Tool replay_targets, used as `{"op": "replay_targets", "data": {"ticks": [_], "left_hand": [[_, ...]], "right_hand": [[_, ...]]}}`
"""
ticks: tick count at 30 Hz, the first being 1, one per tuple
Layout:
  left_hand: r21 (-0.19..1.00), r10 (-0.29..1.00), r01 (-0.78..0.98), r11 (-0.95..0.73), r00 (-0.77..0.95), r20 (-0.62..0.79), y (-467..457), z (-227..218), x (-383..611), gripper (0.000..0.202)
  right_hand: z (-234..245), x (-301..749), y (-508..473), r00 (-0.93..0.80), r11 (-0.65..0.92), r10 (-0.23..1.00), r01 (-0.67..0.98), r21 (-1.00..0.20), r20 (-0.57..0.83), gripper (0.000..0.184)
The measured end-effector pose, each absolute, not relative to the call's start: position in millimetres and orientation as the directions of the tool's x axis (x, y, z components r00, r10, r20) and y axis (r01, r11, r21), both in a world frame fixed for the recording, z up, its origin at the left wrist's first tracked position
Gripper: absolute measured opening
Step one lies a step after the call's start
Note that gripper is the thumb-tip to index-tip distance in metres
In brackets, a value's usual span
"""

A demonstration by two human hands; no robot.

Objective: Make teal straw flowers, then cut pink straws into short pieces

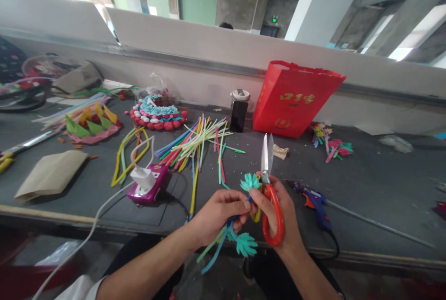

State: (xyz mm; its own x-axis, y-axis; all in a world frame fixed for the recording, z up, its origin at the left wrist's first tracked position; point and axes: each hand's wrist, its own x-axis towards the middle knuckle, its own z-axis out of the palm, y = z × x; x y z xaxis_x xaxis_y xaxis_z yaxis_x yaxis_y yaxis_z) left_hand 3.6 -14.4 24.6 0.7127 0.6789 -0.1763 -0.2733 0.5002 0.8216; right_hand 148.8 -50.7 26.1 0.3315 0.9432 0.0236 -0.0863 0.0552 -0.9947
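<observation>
My left hand [220, 211] is closed on a bunch of pipe-cleaner flowers, in front of my body at the table's near edge. A turquoise flower head [250, 182] rises above its fingertips. Another turquoise flower [246, 245] hangs below, beside loose blue and green stem ends. In my right hand [286, 214] are scissors [266, 158] with orange-red handles, blades pointing up and slightly apart. The right thumb and fingers also pinch near the upper flower's base. A yellow looped piece shows between the hands; what it belongs to is unclear.
Loose pipe cleaners [195, 144] lie mid-table, left of a dark tumbler [239, 114] and a red bag [296, 100]. A glue gun [318, 207] lies right of my hands. Left stands a purple power strip [149, 184] with a white charger. Finished pipe-cleaner flowers [336, 146] lie back right.
</observation>
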Motion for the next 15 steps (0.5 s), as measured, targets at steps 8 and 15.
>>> {"op": "replay_targets", "data": {"ticks": [8,15], "left_hand": [[0.842,0.662,-0.265,0.47,0.736,-0.138,-14.5,23.8,-0.7,0.021],[0.885,0.737,-0.248,0.394,0.66,-0.143,-14.9,26.8,-1.7,0.022]], "right_hand": [[33.5,147.4,-52.3,0.382,0.034,0.924,-0.106,-0.994,-0.009,0.05],[33.9,150.3,-53.5,0.454,0.085,0.889,-0.049,-0.995,0.053,0.05]]}}
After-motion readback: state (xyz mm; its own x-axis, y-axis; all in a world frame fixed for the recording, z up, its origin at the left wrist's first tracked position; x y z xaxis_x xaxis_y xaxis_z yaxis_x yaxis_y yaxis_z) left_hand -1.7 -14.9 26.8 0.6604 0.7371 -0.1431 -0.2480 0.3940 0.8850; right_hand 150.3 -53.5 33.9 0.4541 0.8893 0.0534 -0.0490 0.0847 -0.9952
